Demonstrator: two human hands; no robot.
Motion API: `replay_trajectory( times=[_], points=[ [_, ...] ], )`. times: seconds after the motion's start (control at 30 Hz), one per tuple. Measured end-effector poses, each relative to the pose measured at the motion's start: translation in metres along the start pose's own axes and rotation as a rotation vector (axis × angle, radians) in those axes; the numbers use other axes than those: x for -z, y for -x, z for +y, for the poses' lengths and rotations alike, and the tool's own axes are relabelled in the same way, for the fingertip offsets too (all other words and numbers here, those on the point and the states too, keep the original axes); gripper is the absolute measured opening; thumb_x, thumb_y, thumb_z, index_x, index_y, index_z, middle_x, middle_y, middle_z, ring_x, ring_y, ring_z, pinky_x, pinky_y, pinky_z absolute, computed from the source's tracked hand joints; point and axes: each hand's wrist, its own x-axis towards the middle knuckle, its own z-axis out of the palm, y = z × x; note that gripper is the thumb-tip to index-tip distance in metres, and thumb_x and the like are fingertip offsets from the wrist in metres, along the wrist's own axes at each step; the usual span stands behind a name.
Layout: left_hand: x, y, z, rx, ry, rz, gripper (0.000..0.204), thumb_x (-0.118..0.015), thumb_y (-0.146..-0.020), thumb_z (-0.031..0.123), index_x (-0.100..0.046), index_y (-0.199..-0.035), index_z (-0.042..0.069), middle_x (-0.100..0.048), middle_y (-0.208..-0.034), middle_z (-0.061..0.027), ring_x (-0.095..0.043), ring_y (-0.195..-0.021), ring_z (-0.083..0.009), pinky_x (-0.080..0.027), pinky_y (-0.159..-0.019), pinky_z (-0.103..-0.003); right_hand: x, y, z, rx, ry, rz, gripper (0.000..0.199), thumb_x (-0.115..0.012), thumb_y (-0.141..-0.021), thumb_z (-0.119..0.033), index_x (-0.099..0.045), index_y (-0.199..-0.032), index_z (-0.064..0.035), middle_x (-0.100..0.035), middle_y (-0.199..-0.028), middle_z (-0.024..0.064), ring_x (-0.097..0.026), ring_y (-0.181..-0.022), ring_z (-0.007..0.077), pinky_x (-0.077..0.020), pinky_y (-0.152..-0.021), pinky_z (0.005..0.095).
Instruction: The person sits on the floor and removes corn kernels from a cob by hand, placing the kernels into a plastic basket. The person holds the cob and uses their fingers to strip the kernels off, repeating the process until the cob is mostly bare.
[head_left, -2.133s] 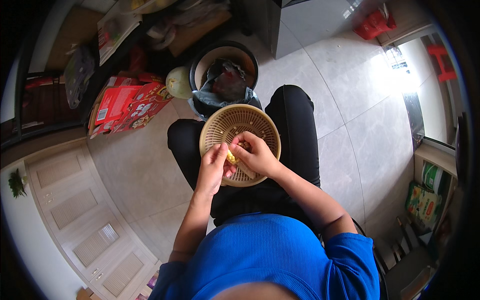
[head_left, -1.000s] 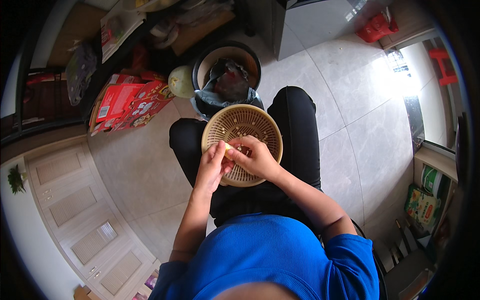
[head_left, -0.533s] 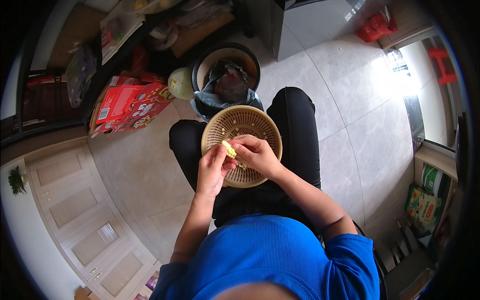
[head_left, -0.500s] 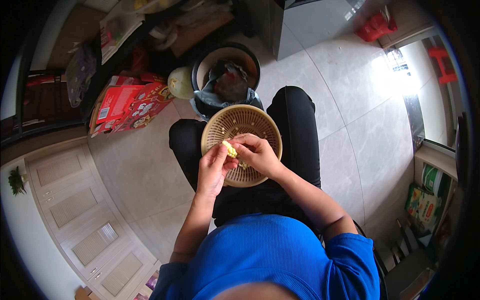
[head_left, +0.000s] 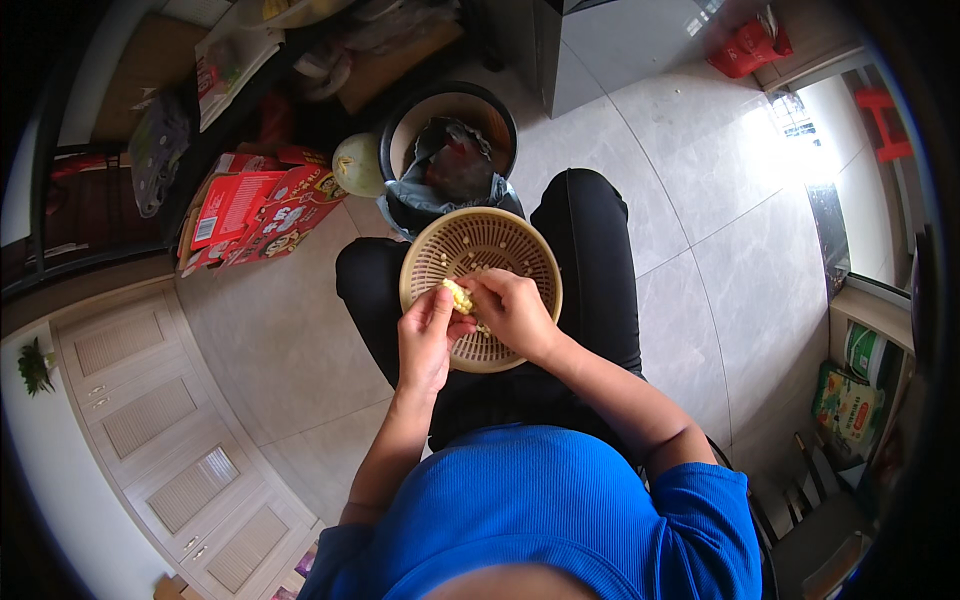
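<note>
A short piece of pale yellow corn cob (head_left: 458, 296) is pinched in my left hand (head_left: 425, 338), between thumb and fingers. My right hand (head_left: 513, 311) is closed with its curled fingertips against the cob's right side; the thumb is partly hidden behind the hand's back. Both hands are over a round tan plastic basket (head_left: 553, 281) with slotted sides, resting between my thighs. Several loose corn kernels (head_left: 443, 264) lie scattered inside it, some just below my hands.
Just beyond the basket stands a dark bin (head_left: 513, 135) lined with a grey bag. Left of it are a pale green round melon (head_left: 357, 166) and red printed cartons (head_left: 265, 215). A grey cabinet (head_left: 600, 62) is at the far side; wooden cupboard doors (head_left: 150, 410) line the left.
My right hand has shifted slightly, its fingers curling more over the cob. The left hand keeps its hold on the corn in nearly the same place. The view has shifted a little.
</note>
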Motion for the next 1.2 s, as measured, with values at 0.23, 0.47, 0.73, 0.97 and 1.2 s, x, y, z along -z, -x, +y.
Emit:
replay_trajectory(
  times=[0.23,0.47,0.73,0.97,1.2],
  points=[
    [0.002,-0.004,0.004,0.008,-0.011,0.027,0.025,-0.055,-0.089,0.025,-0.056,-0.095,0.001,-0.06,-0.08,-0.004,-0.058,-0.063,-0.0088,-0.05,-0.055,-0.019,-0.007,0.003,0.013,-0.181,-0.343,-0.078,0.019,-0.057,-0.084,-0.009,-0.06,-0.098,0.0031,-0.062,-0.083,0.0154,-0.062,-0.076,0.024,-0.0484,-0.07,0.0314],
    [0.002,-0.005,0.003,0.033,0.011,0.036,0.022,-0.054,-0.09,0.023,-0.056,-0.094,0.001,-0.06,-0.08,-0.0038,-0.058,-0.062,-0.0089,-0.05,-0.056,-0.019,-0.003,0.005,0.002,0.01,-0.07,-0.048,0.019,-0.058,-0.083,-0.01,-0.061,-0.094,0.005,-0.061,-0.084,0.0183,-0.062,-0.075,0.0296,-0.0485,-0.068,0.0334],
    [-0.003,-0.004,-0.003,0.028,0.062,0.085,0.022,-0.052,-0.091,0.021,-0.056,-0.096,0.0,-0.06,-0.082,-0.0045,-0.058,-0.064,-0.0095,-0.05,-0.057,-0.02,-0.012,0.007,0.013,0.093,0.095,0.023,0.012,-0.053,-0.083,-0.005,-0.058,-0.089,0.0043,-0.059,-0.08,0.0211,-0.058,-0.074,0.0367,-0.0472,-0.066,0.04],
    [-0.004,-0.002,-0.006,0.073,0.081,0.08,0.022,-0.052,-0.09,0.022,-0.055,-0.095,0.0,-0.058,-0.081,-0.0042,-0.059,-0.064,-0.0105,-0.051,-0.057,-0.021,-0.007,0.006,0.015,0.033,0.074,0.049,0.015,-0.05,-0.085,-0.007,-0.057,-0.091,0.0041,-0.059,-0.082,0.0219,-0.058,-0.078,0.037,-0.0464,-0.07,0.0408],
    [-0.001,-0.006,-0.011,0.037,-0.023,0.076,0.02,-0.052,-0.091,0.021,-0.055,-0.096,0.002,-0.059,-0.084,-0.0042,-0.059,-0.07,-0.0101,-0.051,-0.06,-0.021,-0.002,0.003,0.004,-0.037,-0.013,-0.048,0.028,-0.057,-0.085,-0.021,-0.06,-0.097,0.0044,-0.061,-0.087,0.0207,-0.06,-0.082,0.0336,-0.047,-0.074,0.037]
  ],
)
